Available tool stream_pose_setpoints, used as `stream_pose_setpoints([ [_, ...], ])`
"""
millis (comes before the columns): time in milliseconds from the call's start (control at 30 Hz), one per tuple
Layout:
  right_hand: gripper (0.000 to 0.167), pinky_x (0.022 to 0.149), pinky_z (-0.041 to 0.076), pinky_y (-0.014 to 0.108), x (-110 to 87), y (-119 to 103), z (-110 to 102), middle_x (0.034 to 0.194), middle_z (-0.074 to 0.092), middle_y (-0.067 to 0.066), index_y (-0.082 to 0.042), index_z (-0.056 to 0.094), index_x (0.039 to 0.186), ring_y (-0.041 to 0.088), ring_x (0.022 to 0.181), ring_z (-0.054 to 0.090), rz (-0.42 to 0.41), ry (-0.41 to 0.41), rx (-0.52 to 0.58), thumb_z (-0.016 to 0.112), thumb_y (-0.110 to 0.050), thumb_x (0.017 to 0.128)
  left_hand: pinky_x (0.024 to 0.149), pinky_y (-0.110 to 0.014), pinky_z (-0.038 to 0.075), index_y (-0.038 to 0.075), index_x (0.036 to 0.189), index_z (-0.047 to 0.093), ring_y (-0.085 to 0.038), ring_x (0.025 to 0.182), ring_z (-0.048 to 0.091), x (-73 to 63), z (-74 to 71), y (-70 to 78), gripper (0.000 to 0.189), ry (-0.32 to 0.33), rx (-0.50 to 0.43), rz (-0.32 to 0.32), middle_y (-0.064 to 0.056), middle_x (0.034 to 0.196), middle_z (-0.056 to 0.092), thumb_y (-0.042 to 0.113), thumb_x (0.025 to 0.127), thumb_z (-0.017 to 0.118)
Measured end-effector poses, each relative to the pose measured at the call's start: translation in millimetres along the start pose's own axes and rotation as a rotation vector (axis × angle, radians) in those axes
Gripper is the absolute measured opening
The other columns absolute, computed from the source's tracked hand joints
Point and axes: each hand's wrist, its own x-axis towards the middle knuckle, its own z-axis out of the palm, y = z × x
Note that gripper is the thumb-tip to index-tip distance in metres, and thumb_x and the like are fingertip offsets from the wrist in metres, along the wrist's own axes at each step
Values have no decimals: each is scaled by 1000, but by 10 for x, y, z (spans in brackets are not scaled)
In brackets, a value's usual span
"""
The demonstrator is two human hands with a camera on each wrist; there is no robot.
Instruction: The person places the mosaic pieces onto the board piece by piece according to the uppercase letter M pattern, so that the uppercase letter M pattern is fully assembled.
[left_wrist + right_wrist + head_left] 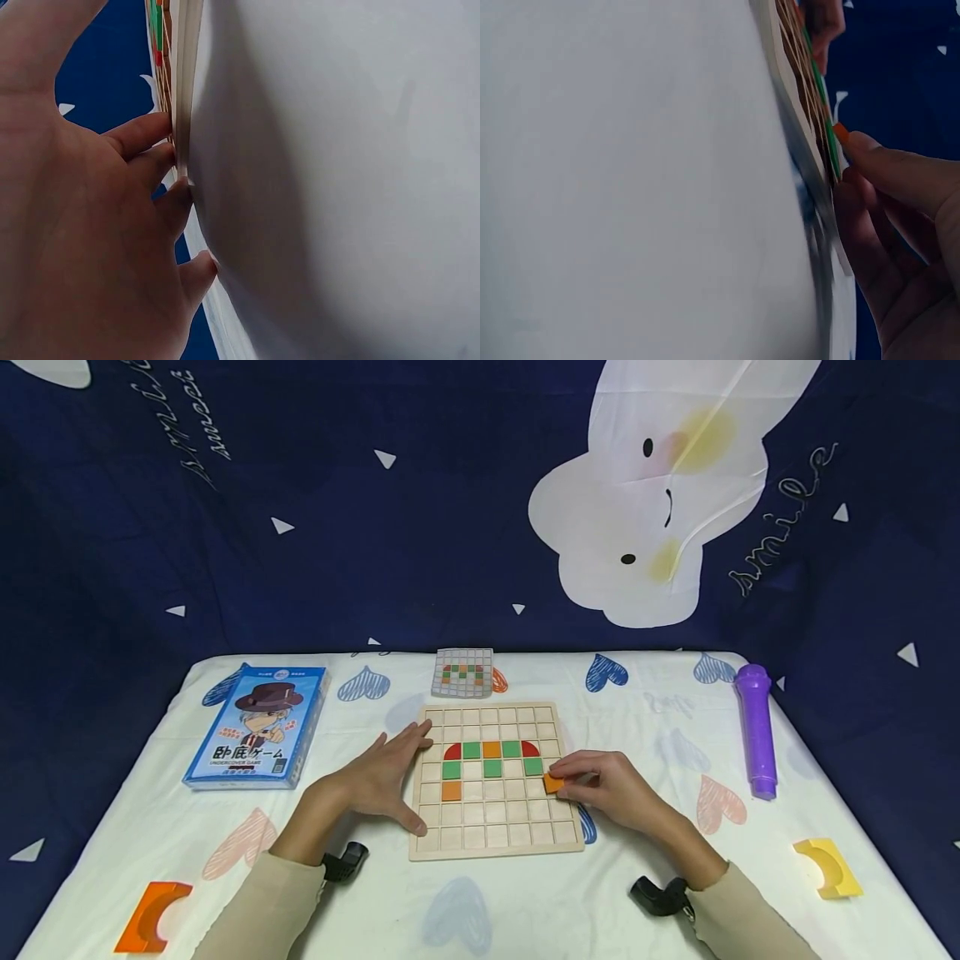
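Observation:
A wooden grid board (495,839) lies flat on the table. Red, green and orange tiles sit in some of its cells, among them an orange tile (452,791) at the left and a green tile (533,766) at the right. Between thumb and fingers my right hand (615,789) pinches an orange tile (553,783) over the board's right side; the right wrist view shows this orange tile (841,133) at the thumb tip. My left hand (375,781) is spread along the left edge, its fingers and thumb touching the frame (184,90).
Behind the board lies a pattern card (462,673) with a small coloured grid. A blue game box (255,727) is at the left, a purple cylinder (757,731) at the right. Nearer the front are an orange arch block (152,917) and a yellow arch block (830,867).

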Motion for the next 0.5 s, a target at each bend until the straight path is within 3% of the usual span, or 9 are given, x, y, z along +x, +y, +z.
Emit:
stream_pose_setpoints([
  [267,20,73,58,19,93,-78,92,109,76,-3,-14,81,105,4,93,66,-21,-42,11,82,-14,85,129,-66,10,3,163,14,-36,162,12,6,-2,9,147,10,10,8,-11,169,31,55,53,96],
  [400,18,75,58,19,112,-95,121,109,76,-3,-14,81,105,4,96,66,-22,-64,8,81,-14,87,129,-66,11,4,161,22,-36,162,12,11,1,17,142,13,14,1,-12,173,19,56,52,96],
  [500,18,78,59,19,123,-104,139,110,76,-4,-14,81,105,5,99,68,-21,-73,-6,81,-15,87,129,-66,10,4,161,22,-36,162,12,6,4,12,142,11,16,-3,-12,172,20,56,52,96],
])
